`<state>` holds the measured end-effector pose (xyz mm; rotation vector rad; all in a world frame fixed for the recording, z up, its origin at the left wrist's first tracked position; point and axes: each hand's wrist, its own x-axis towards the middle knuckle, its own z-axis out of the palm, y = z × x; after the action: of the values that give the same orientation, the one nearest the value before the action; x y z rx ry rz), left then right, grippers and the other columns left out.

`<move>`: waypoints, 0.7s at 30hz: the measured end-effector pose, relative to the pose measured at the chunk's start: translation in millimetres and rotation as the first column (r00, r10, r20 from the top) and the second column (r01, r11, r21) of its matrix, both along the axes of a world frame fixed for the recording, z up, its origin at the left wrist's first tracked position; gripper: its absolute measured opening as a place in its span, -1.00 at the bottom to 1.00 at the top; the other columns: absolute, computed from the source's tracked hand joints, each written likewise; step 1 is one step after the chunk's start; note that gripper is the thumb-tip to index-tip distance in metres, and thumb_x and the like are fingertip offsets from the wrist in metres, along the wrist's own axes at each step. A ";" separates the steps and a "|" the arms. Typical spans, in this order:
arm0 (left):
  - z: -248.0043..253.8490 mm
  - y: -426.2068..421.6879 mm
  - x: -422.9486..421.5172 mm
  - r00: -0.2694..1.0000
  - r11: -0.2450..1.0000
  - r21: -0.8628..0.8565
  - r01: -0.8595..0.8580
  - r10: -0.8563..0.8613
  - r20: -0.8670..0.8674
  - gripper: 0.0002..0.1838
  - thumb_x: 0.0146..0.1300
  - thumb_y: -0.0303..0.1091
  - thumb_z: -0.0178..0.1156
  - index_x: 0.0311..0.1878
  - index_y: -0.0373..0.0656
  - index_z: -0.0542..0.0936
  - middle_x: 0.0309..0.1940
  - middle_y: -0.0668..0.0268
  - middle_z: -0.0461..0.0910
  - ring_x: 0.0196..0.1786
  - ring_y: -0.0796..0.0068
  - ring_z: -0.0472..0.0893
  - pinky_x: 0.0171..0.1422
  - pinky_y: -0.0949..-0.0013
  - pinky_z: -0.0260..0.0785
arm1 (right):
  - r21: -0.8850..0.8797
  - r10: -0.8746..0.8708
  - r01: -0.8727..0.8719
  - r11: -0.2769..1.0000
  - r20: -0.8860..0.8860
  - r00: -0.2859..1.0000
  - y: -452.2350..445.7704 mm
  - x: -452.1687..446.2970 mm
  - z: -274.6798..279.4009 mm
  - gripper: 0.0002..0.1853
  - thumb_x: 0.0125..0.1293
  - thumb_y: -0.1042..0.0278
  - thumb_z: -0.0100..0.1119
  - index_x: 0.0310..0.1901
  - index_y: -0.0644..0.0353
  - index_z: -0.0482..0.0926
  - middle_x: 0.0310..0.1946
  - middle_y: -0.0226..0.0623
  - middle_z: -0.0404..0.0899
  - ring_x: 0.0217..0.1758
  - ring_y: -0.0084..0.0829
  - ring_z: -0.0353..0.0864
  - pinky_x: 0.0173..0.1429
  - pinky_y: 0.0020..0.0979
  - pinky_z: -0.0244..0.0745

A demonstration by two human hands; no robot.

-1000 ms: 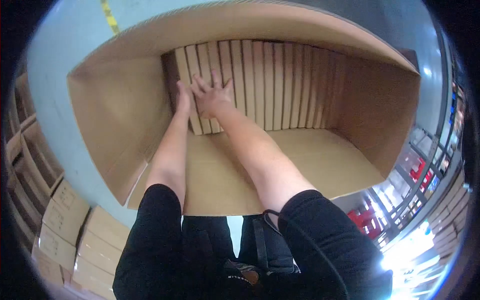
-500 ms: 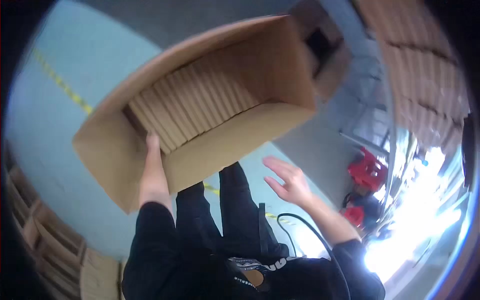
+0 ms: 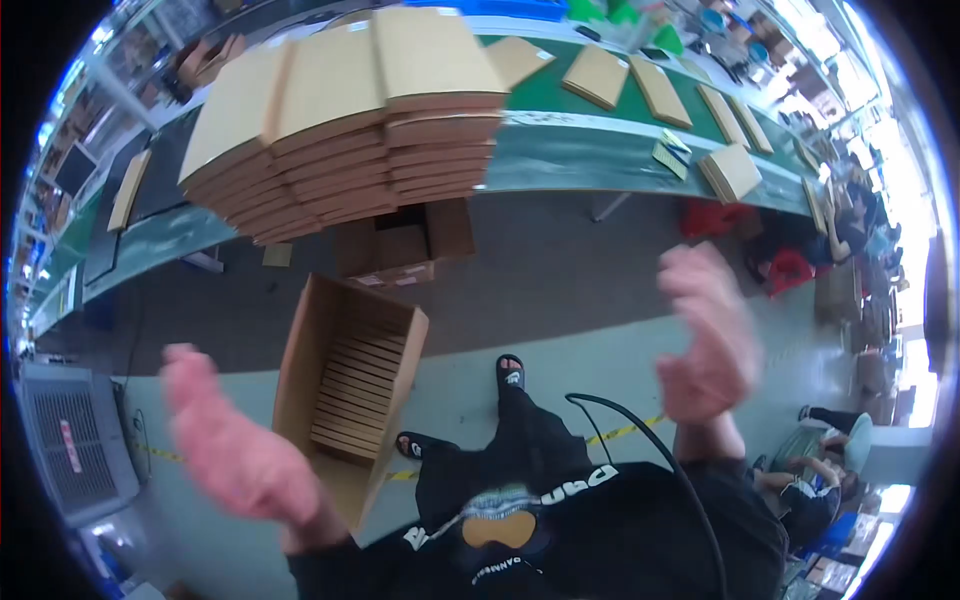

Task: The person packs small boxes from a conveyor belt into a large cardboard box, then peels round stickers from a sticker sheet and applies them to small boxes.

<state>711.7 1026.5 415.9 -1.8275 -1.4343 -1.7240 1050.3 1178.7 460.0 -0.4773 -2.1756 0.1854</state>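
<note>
Since the earlier frames, the left grip (image 3: 235, 440) has come out of the open carton (image 3: 303, 365), and both hands are now raised. That carton stands on the floor (image 3: 560, 400), a row of flat cardboard boxes (image 3: 355, 385) inside. Left grip and right grip (image 3: 708, 335) are open and empty, one on each side of the carton, the left nearer. Beyond the carton, layered stacks of flat boxes (image 3: 330, 90) rest on the tabletop (image 3: 570, 165); another open carton (image 3: 450, 228) sits just past it, below the tabletop's edge.
</note>
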 end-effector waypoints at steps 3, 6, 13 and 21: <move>116.9 76.1 90.3 0.960 0.916 0.304 0.263 -0.215 -0.182 -0.21 0.39 0.04 0.02 0.49 -0.27 0.04 0.44 -0.13 0.14 0.43 -0.23 0.22 0.50 -0.12 0.10 | 0.510 0.332 -0.112 0.853 -0.365 0.870 48.4 74.4 84.8 -0.40 0.41 0.00 -0.01 0.29 0.31 0.31 0.11 0.22 0.48 0.15 0.19 0.53 0.24 0.20 0.41; 145.5 114.5 154.4 0.947 0.921 0.260 0.292 -0.240 -0.214 -0.22 0.39 0.02 0.02 0.48 -0.27 0.06 0.43 -0.12 0.16 0.42 -0.21 0.24 0.49 -0.11 0.10 | 0.544 0.444 -0.067 0.836 -0.600 0.665 65.8 146.0 113.3 -0.44 0.45 0.05 -0.16 0.33 0.25 0.30 0.07 0.30 0.48 0.18 0.21 0.52 0.20 0.20 0.47; 132.2 207.0 178.7 0.950 0.943 0.150 0.298 -0.279 -0.139 -0.29 0.38 -0.05 0.04 0.43 -0.30 0.12 0.39 -0.08 0.21 0.39 -0.12 0.28 0.48 -0.05 0.13 | 0.354 0.236 0.018 0.935 -0.661 0.713 111.3 303.8 95.0 -0.44 0.45 0.04 -0.15 0.33 0.26 0.31 0.08 0.30 0.48 0.17 0.20 0.52 0.19 0.18 0.49; 119.1 373.2 239.0 0.929 0.871 0.329 0.363 -0.315 -0.192 -0.37 0.37 -0.13 0.05 0.37 -0.32 0.20 0.35 -0.04 0.27 0.36 -0.03 0.32 0.46 0.01 0.16 | 0.441 0.179 0.183 0.878 -0.659 0.730 189.6 452.8 64.9 -0.43 0.45 0.02 -0.15 0.32 0.28 0.31 0.08 0.30 0.48 0.17 0.20 0.52 0.18 0.16 0.50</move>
<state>950.6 1399.7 535.0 -2.0193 -0.7084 -1.8275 1503.1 1368.2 524.9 -0.0826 -1.3973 -0.1716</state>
